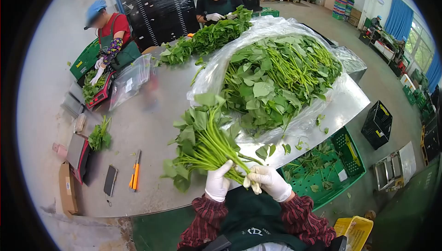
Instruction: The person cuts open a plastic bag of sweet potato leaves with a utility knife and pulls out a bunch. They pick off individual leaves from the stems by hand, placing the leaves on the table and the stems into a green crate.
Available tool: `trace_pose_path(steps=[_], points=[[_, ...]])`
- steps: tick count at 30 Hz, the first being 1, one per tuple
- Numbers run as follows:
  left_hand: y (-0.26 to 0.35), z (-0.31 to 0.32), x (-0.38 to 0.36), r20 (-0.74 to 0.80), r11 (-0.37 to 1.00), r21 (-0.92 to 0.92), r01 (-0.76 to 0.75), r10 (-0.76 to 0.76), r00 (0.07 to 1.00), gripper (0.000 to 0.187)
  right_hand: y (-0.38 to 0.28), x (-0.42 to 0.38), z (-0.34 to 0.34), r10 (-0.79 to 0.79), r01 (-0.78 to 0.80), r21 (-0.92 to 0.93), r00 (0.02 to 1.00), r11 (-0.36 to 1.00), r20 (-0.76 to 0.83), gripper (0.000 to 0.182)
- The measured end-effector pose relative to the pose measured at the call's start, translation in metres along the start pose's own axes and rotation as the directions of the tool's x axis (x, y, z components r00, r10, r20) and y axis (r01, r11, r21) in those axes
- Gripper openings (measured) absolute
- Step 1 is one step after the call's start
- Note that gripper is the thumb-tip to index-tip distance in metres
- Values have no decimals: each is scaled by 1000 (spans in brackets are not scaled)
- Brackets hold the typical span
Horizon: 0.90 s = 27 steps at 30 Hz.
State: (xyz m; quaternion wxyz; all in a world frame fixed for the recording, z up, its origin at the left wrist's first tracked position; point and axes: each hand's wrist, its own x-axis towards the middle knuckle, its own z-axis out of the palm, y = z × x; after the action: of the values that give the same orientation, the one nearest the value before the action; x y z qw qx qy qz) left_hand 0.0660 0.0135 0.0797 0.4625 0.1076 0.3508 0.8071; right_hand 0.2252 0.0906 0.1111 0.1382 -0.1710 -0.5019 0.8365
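A bunch of leafy green stems (207, 145) is held over the front edge of the metal table (138, 136), leaves up and to the left, cut ends toward my body. My left hand (218, 182), in a white glove, is wrapped round the stems. At their lower ends my right hand (269, 180), also white-gloved, has its fingers closed on the stem ends. Just beyond the bunch lies a large heap of the same greens (281, 76) in an open clear plastic bag (209, 78).
An orange cutter (135, 171) and a phone (110, 180) lie left on the table, near red scales (79, 159). A green crate (329, 173) with loose leaves stands at the right. Two people work across the table, one beside more greens (202, 41).
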Motion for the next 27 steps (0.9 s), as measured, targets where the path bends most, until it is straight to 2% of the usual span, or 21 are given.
trace_pose_path(steps=[1, 3, 5, 7, 8, 9, 10, 11, 12, 13, 15, 16, 18, 19, 21, 22, 25, 27], points=[[1, 1, 0, -2, 1000, 1, -1, 1, 1000, 29, 3, -2, 0, 1, -1, 1, 1000, 1000, 2, 26], [4, 5, -4, 115, 996, 89, 33, -43, 992, 30, 8, -5, -3, 18, -19, -55, 1000, 998, -8, 24], [4, 8, -7, 156, 994, 107, 29, -45, 987, 30, 1, -8, 2, 29, -35, -115, 998, 993, -54, 24], [1, 11, -11, 142, 984, 180, -17, -9, 990, 29, -4, -8, 14, 84, -189, -356, 953, 915, -291, 26], [0, 14, -12, 144, 983, 182, -14, -13, 989, 29, -5, -7, 18, -1, -177, -515, 945, 839, -327, 27], [-1, 17, -14, 134, 977, 212, -32, 4, 991, 28, -1, -6, 17, -2, -177, -513, 944, 840, -329, 27], [-1, 20, -15, 124, 969, 243, -52, 22, 992, 27, 4, -4, 17, -247, -65, -733, 918, 677, -310, 26], [-2, 24, -17, 124, 968, 245, -52, 22, 992, 27, 6, -3, 18, -468, 11, -897, 855, 443, -221, 26], [-2, 28, -18, 87, 974, 224, -28, 9, 996, 25, 6, -2, 20, -627, 102, -939, 767, 328, -135, 19], [-2, 31, -19, 50, 980, 201, -6, -4, 999, 23, 10, -2, 18, -627, 105, -938, 767, 329, -135, 19], [-3, 30, -19, 51, 979, 205, 10, -21, 998, 21, 16, -3, 16, -751, 204, -965, 660, 166, 10, 13], [-6, 29, -18, 50, 987, 155, 38, -46, 998, 21, 19, -4, 16, -751, 205, -964, 661, 167, 10, 13], [-12, 26, -17, 33, 992, 69, 102, -105, 994, 21, 21, -5, 20, -842, 250, -949, 539, 193, -30, 7], [-16, 25, -16, 34, 993, 69, 101, -103, 994, 21, 23, -6, 20, -842, 251, -949, 539, 192, -28, 7], [-22, 25, -16, 67, 997, 32, 72, -74, 995, 23, 27, -9, 20, -876, 167, -977, 480, 133, -37, 8], [-22, 27, -16, 79, 994, -13, 113, -111, 991, 35, 26, -11, 20, -876, 168, -977, 480, 132, -36, 8], [-17, 40, -22, 126, 992, -26, 120, -116, 985, 32, 21, -18, 19, -885, 140, -988, 465, 59, 13, 8], [-13, 48, -26, 114, 994, -38, 106, -101, 988, 28, 19, -22, 18, -865, 117, -993, 501, 24, 38, 8]])
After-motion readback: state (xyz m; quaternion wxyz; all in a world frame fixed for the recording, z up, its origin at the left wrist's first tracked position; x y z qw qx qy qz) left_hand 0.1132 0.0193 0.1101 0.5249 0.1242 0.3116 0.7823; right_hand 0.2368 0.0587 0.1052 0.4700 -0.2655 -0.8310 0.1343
